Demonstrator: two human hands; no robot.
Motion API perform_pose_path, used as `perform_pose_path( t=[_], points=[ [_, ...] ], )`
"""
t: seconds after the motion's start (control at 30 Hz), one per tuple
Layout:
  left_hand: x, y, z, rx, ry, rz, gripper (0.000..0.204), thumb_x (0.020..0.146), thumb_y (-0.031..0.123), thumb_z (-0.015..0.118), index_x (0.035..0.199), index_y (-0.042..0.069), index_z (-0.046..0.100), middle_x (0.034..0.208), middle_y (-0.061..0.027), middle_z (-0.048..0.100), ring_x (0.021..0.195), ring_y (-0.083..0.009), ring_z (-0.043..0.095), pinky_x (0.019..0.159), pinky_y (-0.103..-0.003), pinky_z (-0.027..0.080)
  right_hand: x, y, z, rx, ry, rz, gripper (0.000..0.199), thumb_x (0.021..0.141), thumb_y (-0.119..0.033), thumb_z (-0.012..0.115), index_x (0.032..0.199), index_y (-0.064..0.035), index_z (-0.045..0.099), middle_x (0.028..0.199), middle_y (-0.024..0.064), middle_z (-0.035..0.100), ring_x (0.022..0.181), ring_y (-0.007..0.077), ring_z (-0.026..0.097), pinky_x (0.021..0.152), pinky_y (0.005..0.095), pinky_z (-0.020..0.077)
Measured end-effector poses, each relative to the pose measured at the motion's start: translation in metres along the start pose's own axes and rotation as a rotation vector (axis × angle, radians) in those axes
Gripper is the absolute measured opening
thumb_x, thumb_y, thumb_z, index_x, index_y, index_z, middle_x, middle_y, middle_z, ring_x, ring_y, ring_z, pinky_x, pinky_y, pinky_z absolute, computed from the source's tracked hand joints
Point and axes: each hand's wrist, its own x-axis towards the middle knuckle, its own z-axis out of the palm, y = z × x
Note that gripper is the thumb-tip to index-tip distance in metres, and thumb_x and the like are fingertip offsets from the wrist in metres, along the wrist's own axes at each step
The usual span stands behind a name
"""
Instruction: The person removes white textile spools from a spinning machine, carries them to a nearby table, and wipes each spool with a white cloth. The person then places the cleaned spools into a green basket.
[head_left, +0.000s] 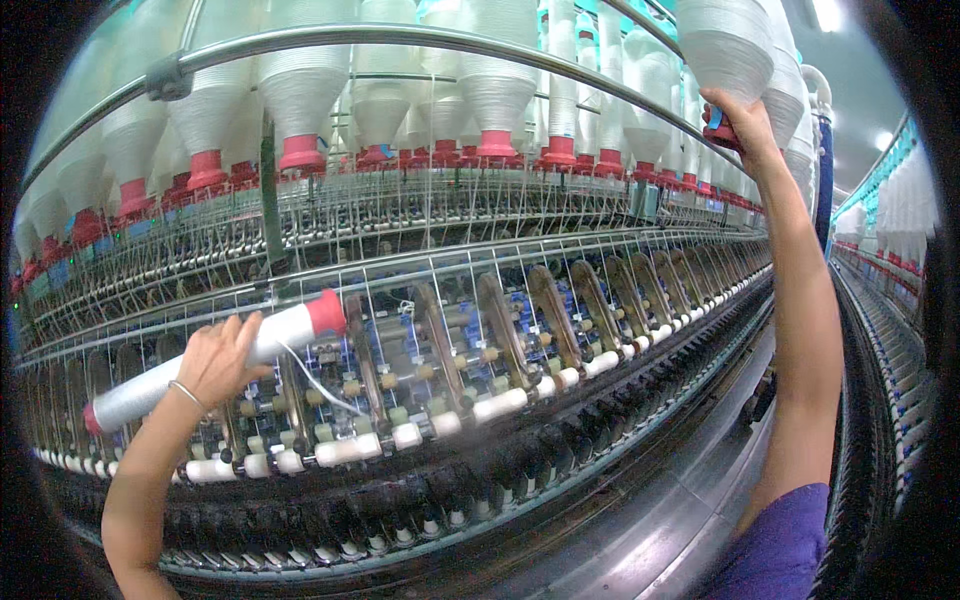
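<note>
A slim roving bobbin (pixel 283 333) with red ends lies tilted across my left hand (pixel 218 362), whose fingers are wrapped round its middle. It carries only a thin white layer, and a loose strand of roving (pixel 318 380) trails from it down toward the machine. High on the right, my right hand (pixel 745 128) is closed round the red lower end of a full white roving bobbin (pixel 728 55). That bobbin stays upright among the hanging row, and its top is out of the picture.
More full roving bobbins (pixel 300 90) hang on the spinning frame behind a curved metal rail (pixel 420 35). Below run dark drafting arms (pixel 500 330) and white rollers (pixel 500 404). Another machine (pixel 890 330) stands across the aisle on the right.
</note>
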Motion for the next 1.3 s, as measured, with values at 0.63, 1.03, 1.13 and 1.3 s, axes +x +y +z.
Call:
perform_pose_path(
  t=[0.63,1.03,1.13,1.3],
  points=[
    [-0.059,-0.091,0.096,-0.122,-0.048,-0.202,0.068,0.066,0.034,0.071,0.121,0.009,0.041,0.111,-0.0162,0.053,0.097,-0.0336,0.054,0.081,-0.042,0.044,-0.488,0.000,0.145,0.719,-0.508,0.833,0.050,0.063,-0.008,0.077,0.105,0.0023,0.051,0.083,0.0107,0.062,0.072,0.0189,0.060,0.060,0.0321,0.0510],
    [-0.120,-0.042,0.124,-0.253,0.029,-0.419,0.029,0.090,0.030,0.038,0.095,0.009,0.058,0.090,-0.0094,0.057,0.087,-0.0276,0.054,0.075,-0.042,0.040,-0.292,-0.022,0.247,0.779,-0.496,0.448,0.032,0.067,-0.011,0.069,0.092,0.0042,0.055,0.073,0.0091,0.060,0.059,0.0174,0.060,0.054,0.0292,0.0501],
    [-0.127,-0.031,0.124,-0.274,-0.049,-0.510,0.027,0.085,0.028,0.042,0.083,0.011,0.063,0.081,-0.0082,0.059,0.077,-0.0282,0.057,0.069,-0.043,0.041,-0.215,-0.026,0.276,0.758,-0.497,0.339,0.028,0.068,-0.011,0.068,0.089,0.0025,0.055,0.070,0.0083,0.059,0.056,0.0165,0.059,0.051,0.0289,0.0494],
    [-0.137,-0.022,0.132,-0.411,0.047,-0.696,0.026,0.077,0.032,0.057,0.071,0.008,0.066,0.072,-0.0103,0.064,0.069,-0.0249,0.061,0.064,-0.039,0.045,-0.122,-0.035,0.334,0.835,-0.354,0.205,0.021,0.072,-0.013,0.066,0.085,0.0012,0.057,0.068,0.0075,0.059,0.053,0.0156,0.059,0.049,0.0281,0.0506]
  ],
)
